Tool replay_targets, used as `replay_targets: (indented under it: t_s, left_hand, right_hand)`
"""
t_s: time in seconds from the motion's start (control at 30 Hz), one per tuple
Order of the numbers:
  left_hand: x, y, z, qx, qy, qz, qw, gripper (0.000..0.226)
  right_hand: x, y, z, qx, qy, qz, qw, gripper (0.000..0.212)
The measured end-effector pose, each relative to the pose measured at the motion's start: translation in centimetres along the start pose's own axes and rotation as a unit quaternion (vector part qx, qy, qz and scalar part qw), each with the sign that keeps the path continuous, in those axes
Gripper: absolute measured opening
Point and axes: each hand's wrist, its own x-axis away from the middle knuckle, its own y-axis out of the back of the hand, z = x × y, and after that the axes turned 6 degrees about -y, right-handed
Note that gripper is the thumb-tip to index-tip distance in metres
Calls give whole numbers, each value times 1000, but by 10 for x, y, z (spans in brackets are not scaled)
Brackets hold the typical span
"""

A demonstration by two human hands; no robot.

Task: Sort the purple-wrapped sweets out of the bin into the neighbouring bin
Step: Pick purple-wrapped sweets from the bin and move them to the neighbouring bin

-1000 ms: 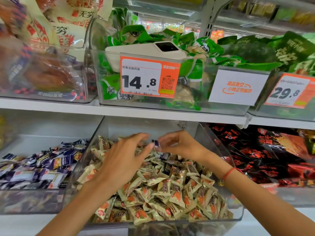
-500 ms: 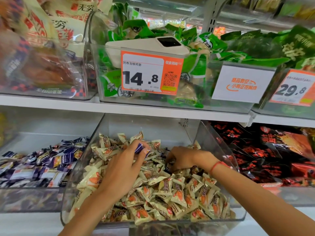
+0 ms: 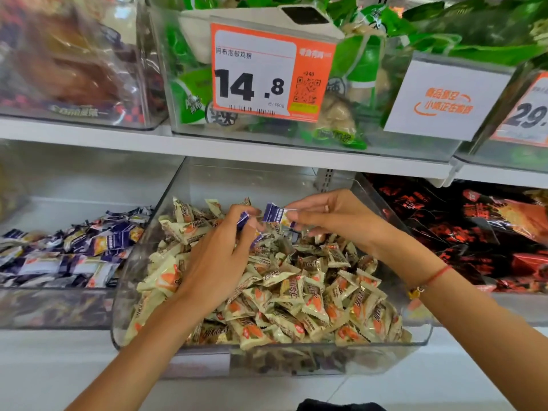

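Up again from the pile since half a second back, right hand (image 3: 335, 218) pinching a fresh purple-wrapped sweet (image 3: 277, 216), left hand (image 3: 219, 256) clutching earlier ones, bound for the neighbouring bin (image 3: 59, 307) at nine o'clock.

The right hand (image 3: 335, 216), which half a second earlier had been dug down among the cream-wrapped sweets (image 3: 296, 289) in the clear bin (image 3: 415, 336), rose clear of the heap and came up pinching a purple-wrapped sweet (image 3: 277, 216) between thumb and fingertips. The left hand (image 3: 219, 262) kept its own purple sweet (image 3: 243, 218) in its fingertips and shifted a little to the right, so the two hands drew close together above the back of the pile. The camera also moved nearer and tipped down, cutting off the top shelf's upper part.
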Motion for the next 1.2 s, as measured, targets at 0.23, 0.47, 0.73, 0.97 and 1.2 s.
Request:
replay_targets:
  t_s: [0.23,0.47,0.73,0.97,1.2]
  left_hand:
    - [0,4,-4,76,6,-25,997,37]
    - [2,6,-9,62,-11,-20,998,36]
    - [2,6,-4,102,11,-26,994,42]
    - [1,6,-11,111,1,-23,994,30]
    - [0,5,-2,102,11,-9,995,36]
  right_hand:
    - [-4,-23,10,14,14,37,999,17]
    - [0,31,-18,556,-88,128,817,44]
    - [-20,39,-31,479,18,-144,866,20]
    - [-10,42,-16,583,-27,81,808,34]
    - [-11,37,-33,639,-14,101,763,32]
